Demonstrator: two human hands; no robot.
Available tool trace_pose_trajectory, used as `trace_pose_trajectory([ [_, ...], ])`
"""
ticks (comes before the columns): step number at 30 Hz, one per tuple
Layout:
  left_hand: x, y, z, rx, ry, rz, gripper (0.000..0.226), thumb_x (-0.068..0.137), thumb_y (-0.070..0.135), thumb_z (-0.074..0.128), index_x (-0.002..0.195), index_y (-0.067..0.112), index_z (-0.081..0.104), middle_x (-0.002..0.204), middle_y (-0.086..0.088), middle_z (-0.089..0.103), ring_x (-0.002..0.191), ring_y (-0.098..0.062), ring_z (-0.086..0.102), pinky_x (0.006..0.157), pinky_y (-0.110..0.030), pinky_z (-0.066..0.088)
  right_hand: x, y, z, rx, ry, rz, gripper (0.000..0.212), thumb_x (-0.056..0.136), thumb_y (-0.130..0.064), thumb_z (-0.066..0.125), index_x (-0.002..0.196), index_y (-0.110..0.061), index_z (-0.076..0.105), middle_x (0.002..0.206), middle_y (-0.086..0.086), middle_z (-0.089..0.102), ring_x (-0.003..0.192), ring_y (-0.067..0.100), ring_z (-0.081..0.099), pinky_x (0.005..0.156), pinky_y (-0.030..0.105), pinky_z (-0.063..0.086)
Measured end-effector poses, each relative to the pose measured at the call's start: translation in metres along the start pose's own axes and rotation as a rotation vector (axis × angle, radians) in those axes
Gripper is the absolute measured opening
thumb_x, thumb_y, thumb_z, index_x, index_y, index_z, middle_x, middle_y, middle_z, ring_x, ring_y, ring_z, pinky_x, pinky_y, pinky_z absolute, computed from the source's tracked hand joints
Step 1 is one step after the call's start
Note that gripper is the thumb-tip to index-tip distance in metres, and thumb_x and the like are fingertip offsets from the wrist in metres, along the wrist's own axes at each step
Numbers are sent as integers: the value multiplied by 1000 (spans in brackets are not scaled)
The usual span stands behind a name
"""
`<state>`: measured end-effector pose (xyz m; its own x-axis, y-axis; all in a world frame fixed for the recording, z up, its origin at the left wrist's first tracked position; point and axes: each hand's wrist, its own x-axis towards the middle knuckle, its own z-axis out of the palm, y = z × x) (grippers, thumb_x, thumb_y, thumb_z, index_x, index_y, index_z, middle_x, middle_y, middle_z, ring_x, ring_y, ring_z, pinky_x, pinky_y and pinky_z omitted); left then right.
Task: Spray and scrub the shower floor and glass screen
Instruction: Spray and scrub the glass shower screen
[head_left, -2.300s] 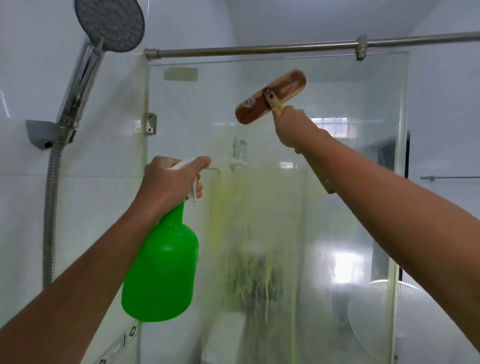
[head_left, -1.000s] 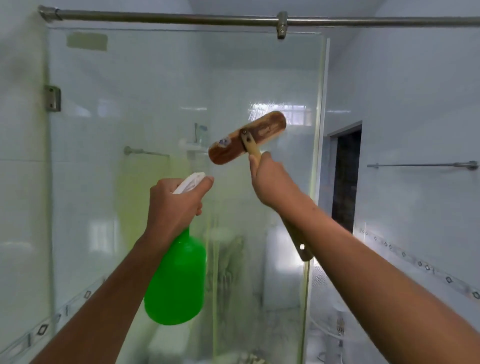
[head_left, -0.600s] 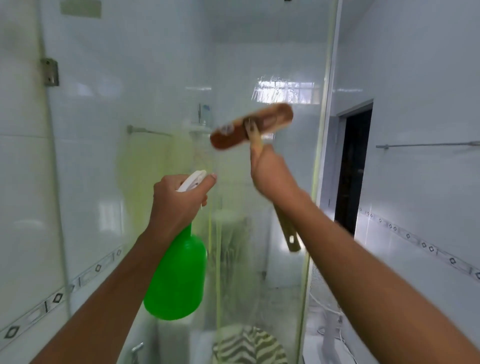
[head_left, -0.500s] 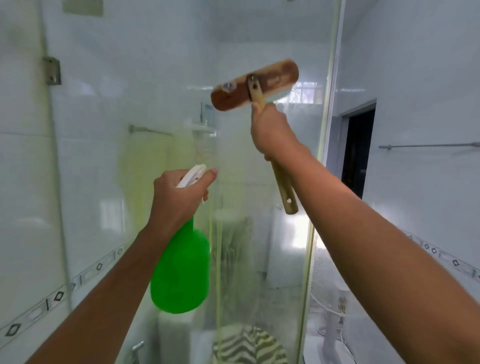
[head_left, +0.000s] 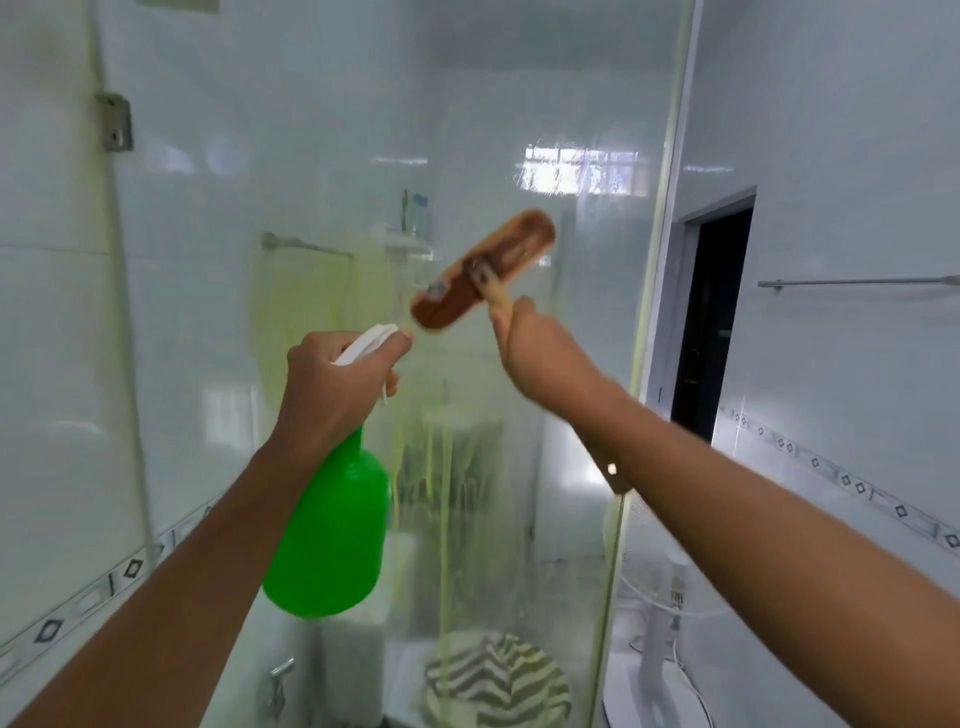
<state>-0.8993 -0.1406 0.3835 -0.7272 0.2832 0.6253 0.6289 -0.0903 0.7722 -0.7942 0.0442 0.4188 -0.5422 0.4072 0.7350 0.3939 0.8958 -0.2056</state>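
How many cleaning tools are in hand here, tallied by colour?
Green: 1, the green spray bottle in the left hand.
Brown: 1, the wooden scrub brush in the right hand.
Total: 2.

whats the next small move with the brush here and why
Probably sweep the wooden brush down over the glass screen, toward the yellow-green streaks below it. The right hand holds the brush by its handle, head tilted against the glass, while the left hand keeps the green spray bottle aside.
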Motion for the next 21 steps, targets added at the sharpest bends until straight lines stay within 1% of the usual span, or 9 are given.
trace_pose_trajectory([
  [2, 1, 1, 0, -6, -5, 12, 45, 89, 48, 76, 63, 12, 77, 64, -3, 75, 67, -23, 74, 80, -39, 60, 34, -6, -35, 89, 38, 90, 42, 105, -43, 26, 112, -6, 45, 99, 19, 58, 78, 33, 56, 65, 38, 39],
  [5, 3, 3, 0, -44, -24, 9, 43, 89, 47, 76, 64, 13, 77, 64, -4, 76, 72, -26, 76, 85, -43, 63, 33, -6, -49, 226, 73, 160, 43, 104, -48, 22, 106, -11, 44, 91, 10, 53, 68, 23, 53, 62, 42, 49],
  [7, 0, 4, 2, -72, -44, 6, 41, 89, 46, 77, 65, 12, 78, 64, -4, 76, 69, -24, 76, 86, -44, 63, -6, 3, -21, 219, 38, 193, 40, 104, -47, 23, 104, -12, 42, 82, 8, 53, 66, 25, 53, 55, 36, 40],
  [9, -3, 3, 4, -85, -54, 8, 41, 88, 46, 76, 65, 12, 78, 64, -4, 76, 70, -25, 76, 87, -45, 63, -67, 14, 21, 234, -63, 267, 33, 105, -45, 25, 100, -15, 39, 74, 3, 50, 60, 19, 49, 48, 32, 31],
  [13, -4, 6, 7, -122, -78, -1, 41, 88, 46, 76, 65, 11, 78, 64, -3, 76, 61, -15, 73, 86, -40, 63, -149, 20, 62, 297, -140, 376, 32, 104, -45, 24, 96, -19, 41, 71, 2, 54, 54, 13, 50, 46, 30, 38],
  [16, -7, 7, 11, -133, -92, 6, 43, 88, 45, 76, 66, 9, 78, 64, -4, 76, 58, -10, 70, 81, -34, 60, -117, 19, 45, 275, -95, 403, 34, 104, -45, 25, 96, -16, 42, 80, 7, 57, 61, 18, 53, 49, 31, 38],
  [18, -8, 5, 11, -130, -99, 14, 44, 89, 45, 76, 65, 8, 78, 64, -5, 76, 55, -7, 67, 78, -31, 59, -79, 14, 23, 261, -38, 383, 38, 104, -46, 25, 98, -12, 43, 88, 14, 59, 72, 31, 59, 59, 38, 46],
  [19, -7, 2, 10, -127, -101, 14, 45, 89, 45, 75, 65, 7, 77, 63, -5, 75, 54, -7, 67, 78, -31, 59, -59, 8, 11, 257, -10, 361, 40, 103, -47, 25, 98, -11, 44, 90, 15, 58, 77, 35, 60, 63, 43, 50],
  [21, -4, -4, 9, -141, -103, -4, 45, 89, 46, 75, 64, 8, 77, 64, -5, 75, 61, -14, 71, 83, -37, 62, -20, -7, -14, 247, 18, 323, 43, 103, -48, 25, 100, -10, 44, 90, 12, 55, 77, 35, 60, 58, 45, 53],
])
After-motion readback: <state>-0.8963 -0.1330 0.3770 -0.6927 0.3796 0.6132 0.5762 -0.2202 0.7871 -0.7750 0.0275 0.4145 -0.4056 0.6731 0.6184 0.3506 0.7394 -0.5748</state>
